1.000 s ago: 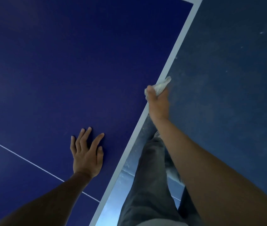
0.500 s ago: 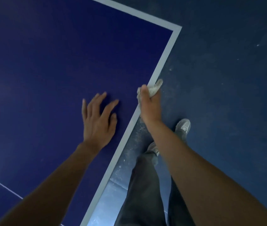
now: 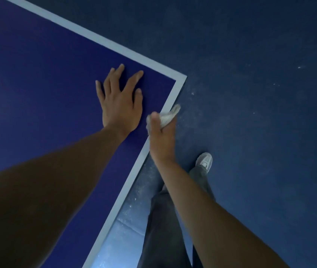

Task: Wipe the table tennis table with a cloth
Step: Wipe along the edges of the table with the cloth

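Observation:
The blue table tennis table fills the left of the view, and its white border meets in a corner at the upper middle. My left hand lies flat on the blue surface near that corner, fingers spread. At the table's right edge, just below the corner, my right hand grips a crumpled white cloth. The cloth sits against the white edge line, and its tip sticks out past my fingers.
A dark blue floor with pale dust specks spreads to the right of the table. My legs in dark trousers and a grey shoe stand on it beside the table's edge.
Both hands have travelled along the right edge toward the table's corner, which has come into view. My right hand still holds the cloth on the edge; my left has slid forward over the surface.

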